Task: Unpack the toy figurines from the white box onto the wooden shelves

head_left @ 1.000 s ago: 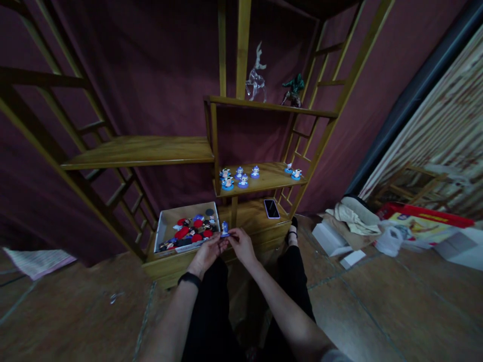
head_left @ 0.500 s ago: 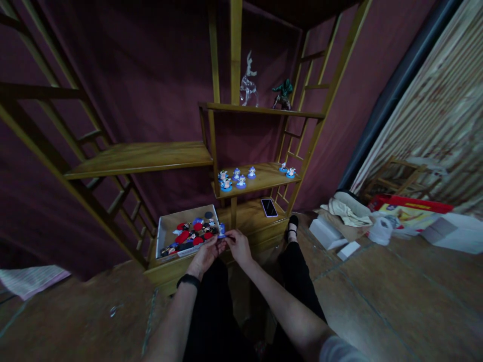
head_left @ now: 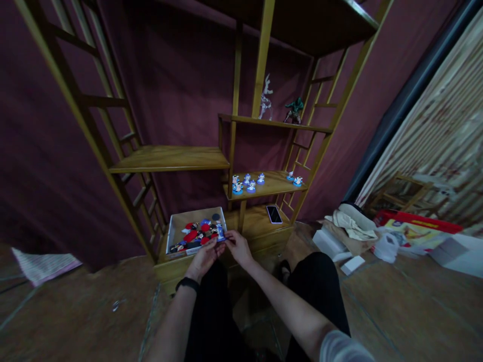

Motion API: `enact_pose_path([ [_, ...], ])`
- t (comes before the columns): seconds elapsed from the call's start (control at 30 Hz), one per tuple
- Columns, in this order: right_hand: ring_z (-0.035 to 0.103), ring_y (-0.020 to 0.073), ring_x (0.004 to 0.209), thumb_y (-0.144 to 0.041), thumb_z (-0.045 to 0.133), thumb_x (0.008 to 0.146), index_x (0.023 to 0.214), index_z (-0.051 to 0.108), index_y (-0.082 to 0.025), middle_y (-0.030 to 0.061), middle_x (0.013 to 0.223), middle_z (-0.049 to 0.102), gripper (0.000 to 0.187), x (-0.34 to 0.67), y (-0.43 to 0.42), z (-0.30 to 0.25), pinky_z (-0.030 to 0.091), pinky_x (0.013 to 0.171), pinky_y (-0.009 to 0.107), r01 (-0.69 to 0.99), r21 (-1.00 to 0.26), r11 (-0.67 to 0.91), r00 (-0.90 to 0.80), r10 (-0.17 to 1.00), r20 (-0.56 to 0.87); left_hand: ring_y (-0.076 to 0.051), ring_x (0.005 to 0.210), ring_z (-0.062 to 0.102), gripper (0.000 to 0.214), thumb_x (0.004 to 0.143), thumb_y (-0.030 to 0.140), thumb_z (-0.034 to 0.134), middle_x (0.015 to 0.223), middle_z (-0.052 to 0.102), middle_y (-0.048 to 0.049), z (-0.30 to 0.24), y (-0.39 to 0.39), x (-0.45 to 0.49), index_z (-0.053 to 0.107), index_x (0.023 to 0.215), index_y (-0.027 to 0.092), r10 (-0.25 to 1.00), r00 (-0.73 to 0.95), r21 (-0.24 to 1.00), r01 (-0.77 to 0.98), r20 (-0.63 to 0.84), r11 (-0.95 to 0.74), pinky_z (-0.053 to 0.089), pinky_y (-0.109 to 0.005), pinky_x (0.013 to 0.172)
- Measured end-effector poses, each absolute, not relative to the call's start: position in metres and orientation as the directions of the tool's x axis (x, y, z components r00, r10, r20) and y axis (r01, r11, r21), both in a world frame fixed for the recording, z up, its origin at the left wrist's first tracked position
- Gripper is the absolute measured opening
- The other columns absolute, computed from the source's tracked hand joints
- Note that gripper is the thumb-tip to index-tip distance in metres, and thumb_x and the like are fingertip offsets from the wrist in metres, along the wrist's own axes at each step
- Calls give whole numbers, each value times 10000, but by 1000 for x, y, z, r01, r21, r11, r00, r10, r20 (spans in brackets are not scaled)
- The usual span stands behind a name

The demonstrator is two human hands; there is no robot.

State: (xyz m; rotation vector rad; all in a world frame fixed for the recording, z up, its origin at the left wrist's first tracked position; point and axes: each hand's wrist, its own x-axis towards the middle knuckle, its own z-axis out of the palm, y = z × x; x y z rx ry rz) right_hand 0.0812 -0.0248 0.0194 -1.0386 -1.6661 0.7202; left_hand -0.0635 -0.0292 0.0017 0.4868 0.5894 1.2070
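A small blue-purple figurine (head_left: pixel 220 233) on a round base is held upright between my two hands at the right edge of the box. My left hand (head_left: pixel 205 257), with a dark band on its wrist, grips the base from the left. From the right, my right hand (head_left: pixel 238 247) pinches the base's edge. Just behind them an open white box (head_left: pixel 181 219) contains a jumble of small figures (head_left: pixel 192 235) with red, black and blue parts. More small figurines (head_left: pixel 251 186) with blue or purple bases stand on the shelf (head_left: pixel 277 185) above.
A phone (head_left: pixel 274 214) lies on the lowest board. The upper shelf bears a clear deer figure (head_left: pixel 266 103) and a dark green figure (head_left: pixel 294 110). On the floor to the right are white cartons (head_left: pixel 330 245), a plastic bag (head_left: pixel 385 246) and a red-yellow package (head_left: pixel 415 229).
The view has shifted, so the shelf unit appears farther right and slightly lower. My right knee has come up into view. The figurine is still held in both hands, now overlapping the box's edge.
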Motion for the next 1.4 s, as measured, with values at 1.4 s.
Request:
enact_pose_path([
  [1.4,618,134,818,-246,443,832,968,610,-243,18,983,630,215,176,-12,15,505,746,262,85,-943,323,-112,943,313,-111,593,577,223,699,8,501,728,651,-50,0,-16,29,627,836,132,957,166,629,-724,-238,282,474,-242,584],
])
